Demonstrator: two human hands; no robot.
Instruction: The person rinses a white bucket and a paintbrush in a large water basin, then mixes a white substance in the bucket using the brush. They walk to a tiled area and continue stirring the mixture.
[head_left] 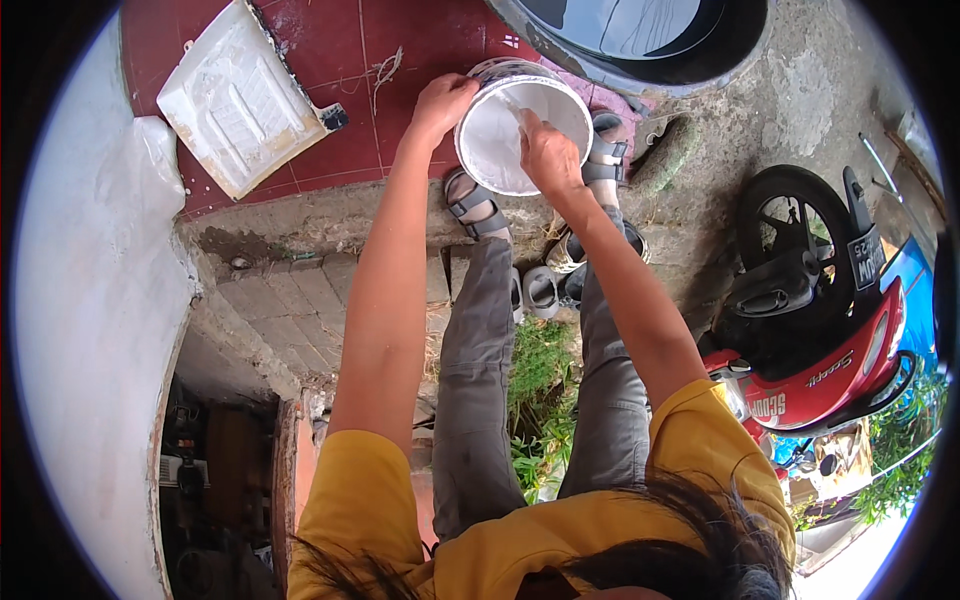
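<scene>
A white round bucket is tipped so that its mouth faces me, above the edge of the red-tiled step. White, paint-like material coats its inside. My left hand grips the rim on the left side, fingers closed over the outer wall. Over the bucket's mouth, my right hand is closed, its fingers reaching inside. A pale, narrow piece shows by those fingers, but it blends with the white interior and its kind cannot be made out. My sandalled feet are on either side of the bucket.
A white-smeared paint tray lies on the red tiles at left. A big dark tub of water stands at the far right. Spare sandals sit below the step edge. A red motorbike is parked at right; a white wall rises at left.
</scene>
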